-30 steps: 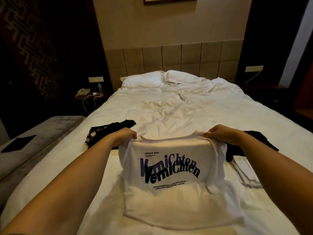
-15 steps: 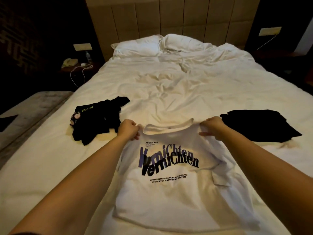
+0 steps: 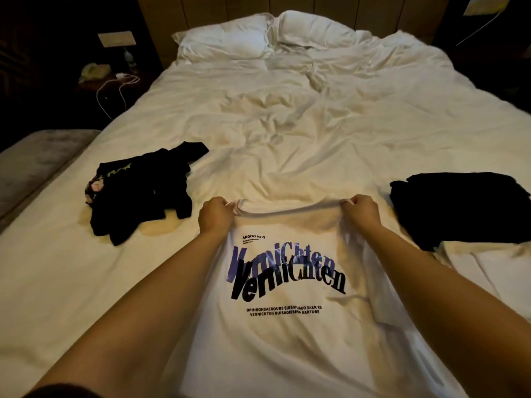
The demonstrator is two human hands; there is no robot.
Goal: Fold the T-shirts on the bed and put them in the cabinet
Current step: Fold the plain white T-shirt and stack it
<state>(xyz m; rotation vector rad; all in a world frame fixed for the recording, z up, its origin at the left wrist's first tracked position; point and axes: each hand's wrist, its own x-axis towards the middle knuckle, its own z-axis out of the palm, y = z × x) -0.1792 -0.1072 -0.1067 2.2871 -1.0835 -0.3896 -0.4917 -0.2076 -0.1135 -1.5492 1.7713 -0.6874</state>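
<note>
At the foot of the wide bed with rumpled white sheets (image 3: 287,124), the person leans forward with both bare forearms stretched out nearly parallel. The left hand (image 3: 215,215) and the right hand (image 3: 362,210) are each curled into a loose fist, the fingers pressed together and pinching the shoulder seams of the white cotton T-shirt printed with dark blue and black lettering (image 3: 284,326), one on either side of the collar. The shirt lies print-up on the sheet, its hem toward the person, its collar edge lifted slightly between the hands. A crumpled black T-shirt with a small coloured print (image 3: 140,196) lies well apart to the left; a flatter black garment (image 3: 457,208) lies near the right hand. Two white pillows (image 3: 267,33) rest at the headboard. Compared with half a second earlier, the hands have drawn the collar line straighter and the shirt lies flatter on the sheet, both grips unchanged.
</note>
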